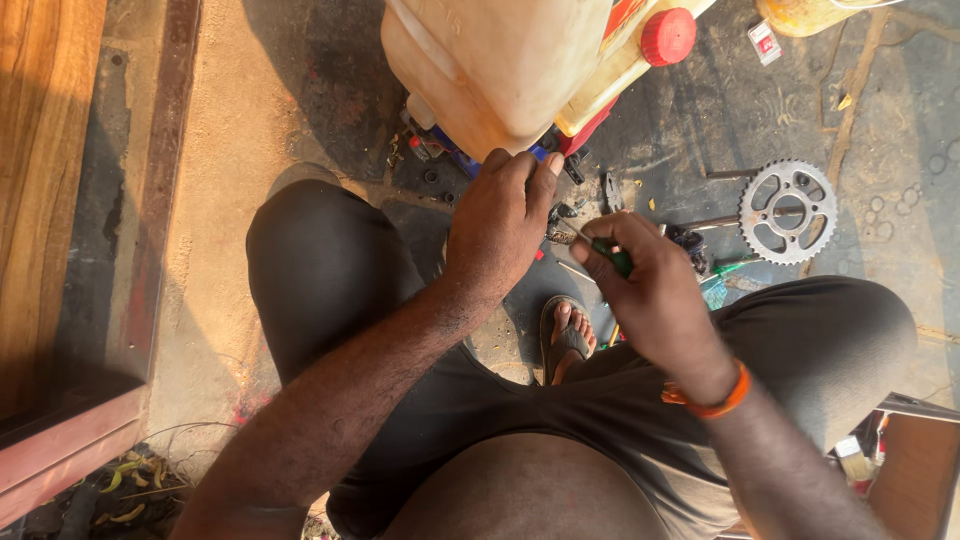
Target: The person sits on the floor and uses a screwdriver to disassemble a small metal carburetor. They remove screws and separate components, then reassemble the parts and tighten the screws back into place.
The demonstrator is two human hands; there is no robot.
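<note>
My left hand reaches forward over my knee, its fingers curled around a small dark metal part that is mostly hidden under the hand. My right hand grips a green-handled screwdriver, its shaft pointing left toward that part. Both hands meet above the dirty floor between my knees. An orange band circles my right wrist.
A large cream plastic jerrycan with a red cap stands just beyond the hands. A steel chain sprocket lies on the floor at right, with small tools and bits scattered around. My sandalled foot rests below; a wooden board runs along the left.
</note>
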